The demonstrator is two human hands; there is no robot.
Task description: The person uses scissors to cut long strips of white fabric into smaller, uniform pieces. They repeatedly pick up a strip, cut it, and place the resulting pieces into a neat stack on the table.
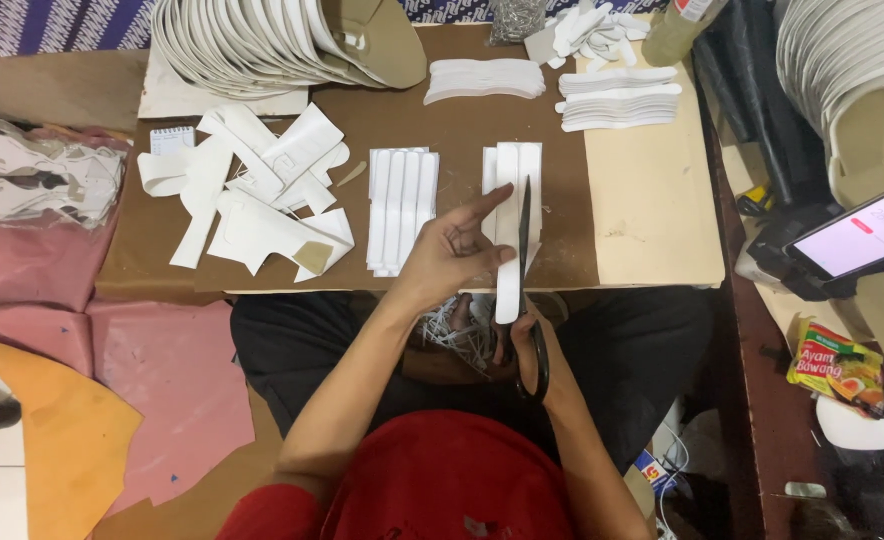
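The left hand (452, 255) is closed on a long white strip (508, 270), holding it upright over the near edge of the counter (652, 200), with the forefinger stretched along it. The right hand (524, 345) grips the handles of black scissors (525, 260), whose blades run along the right edge of the strip. A stack of cut white strips (402, 208) lies just to the left, and thin white trimmings (462, 330) lie below the hands.

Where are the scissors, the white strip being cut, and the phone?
scissors (524, 225), head view, on the dark blade.
white strip (508, 295), head view, on its lower end below the left hand.
phone (867, 237), head view, on the lit screen.
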